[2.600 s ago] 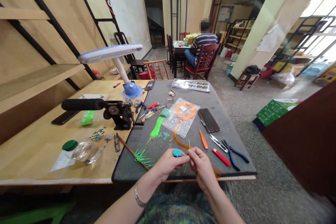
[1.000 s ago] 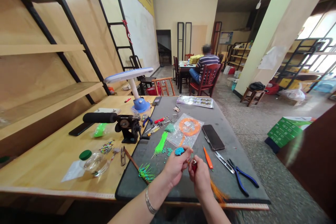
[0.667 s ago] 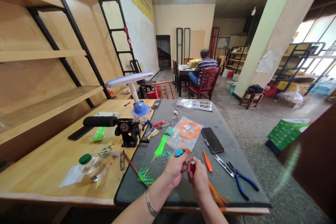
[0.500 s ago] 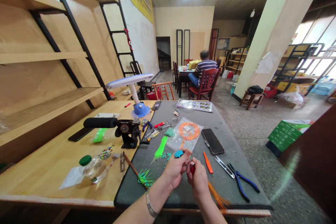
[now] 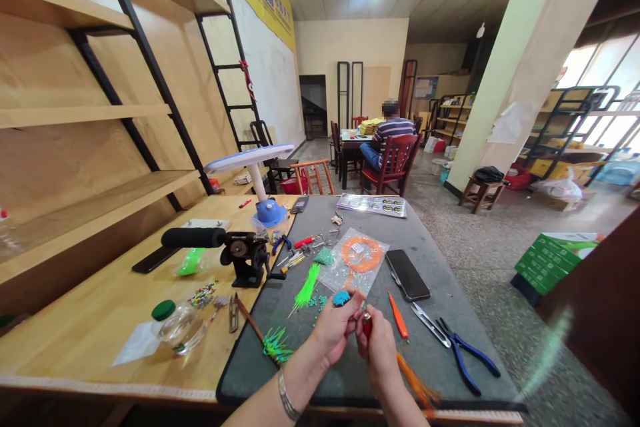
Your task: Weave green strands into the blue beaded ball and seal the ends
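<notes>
My left hand (image 5: 333,330) is closed around a small turquoise beaded piece (image 5: 341,298) that shows above the thumb and fingers. Close against it, my right hand (image 5: 379,349) grips a small red-handled tool (image 5: 367,325) with a shiny metal collar; its working end is hidden between the hands. Orange strands (image 5: 417,380) lie on the mat by my right wrist. Turquoise beads (image 5: 317,303) are scattered left of my hands, near a bundle of bright green strands (image 5: 307,285). A stick with green tufts (image 5: 277,345) rests by my left forearm.
To the right lie a phone (image 5: 409,274), an orange tool (image 5: 399,315), silver snips (image 5: 431,325) and blue-handled pliers (image 5: 466,355). An orange coil in a plastic bag (image 5: 359,254) lies ahead. At left stand a black winder (image 5: 246,259) and a green-capped jar (image 5: 181,328). A person (image 5: 393,130) sits farther off.
The view has shifted slightly, so the scene sits a little lower. Both hands keep their hold with almost no visible movement.
</notes>
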Motion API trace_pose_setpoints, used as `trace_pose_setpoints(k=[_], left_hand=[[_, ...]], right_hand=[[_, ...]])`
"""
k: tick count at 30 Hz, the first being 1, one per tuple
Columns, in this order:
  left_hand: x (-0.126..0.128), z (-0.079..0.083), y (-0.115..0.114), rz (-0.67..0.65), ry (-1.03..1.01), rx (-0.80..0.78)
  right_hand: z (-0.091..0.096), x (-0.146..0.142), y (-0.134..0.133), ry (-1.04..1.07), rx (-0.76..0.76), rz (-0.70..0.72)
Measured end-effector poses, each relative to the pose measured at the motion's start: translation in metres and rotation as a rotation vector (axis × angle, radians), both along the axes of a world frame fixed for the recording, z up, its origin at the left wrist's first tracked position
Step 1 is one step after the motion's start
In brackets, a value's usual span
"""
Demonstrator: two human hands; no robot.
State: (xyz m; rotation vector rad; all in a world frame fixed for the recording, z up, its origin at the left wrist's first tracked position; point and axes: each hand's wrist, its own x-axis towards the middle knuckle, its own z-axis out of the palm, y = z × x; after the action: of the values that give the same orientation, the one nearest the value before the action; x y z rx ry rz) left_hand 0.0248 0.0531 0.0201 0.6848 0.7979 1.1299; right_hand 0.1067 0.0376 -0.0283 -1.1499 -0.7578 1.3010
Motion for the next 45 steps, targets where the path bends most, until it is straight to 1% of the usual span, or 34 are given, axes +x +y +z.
trace_pose_setpoints(k=[3,10,20,29,37,41,45], left_hand=[[0.0,0.001,0.0,-0.001,-0.002,-0.002],[0.0,0.0,0.0,-0.003,0.0,-0.016],[-0.001,0.0,0.001,-0.01,-0.019,-0.021],[0.0,0.0,0.0,-0.013,-0.023,-0.016],[-0.001,-0.004,0.002,-0.012,-0.022,-0.015],[-0.001,-0.005,0.003,-0.018,-0.018,-0.017],[0.0,-0.004,0.002,-0.012,-0.011,-0.021]], right_hand=[[-0.001,0.0,0.001,0.045,-0.046,0.017],[0.001,0.0,0.0,0.062,-0.075,0.013],[0.008,-0.003,-0.002,0.058,-0.067,0.016],[-0.008,-0.001,0.002,0.078,-0.03,0.014],[-0.005,-0.001,0.001,0.085,-0.046,0.006],[-0.008,-0.001,0.002,0.072,-0.058,0.014],[-0.01,0.0,0.003,0.048,-0.038,0.02]])
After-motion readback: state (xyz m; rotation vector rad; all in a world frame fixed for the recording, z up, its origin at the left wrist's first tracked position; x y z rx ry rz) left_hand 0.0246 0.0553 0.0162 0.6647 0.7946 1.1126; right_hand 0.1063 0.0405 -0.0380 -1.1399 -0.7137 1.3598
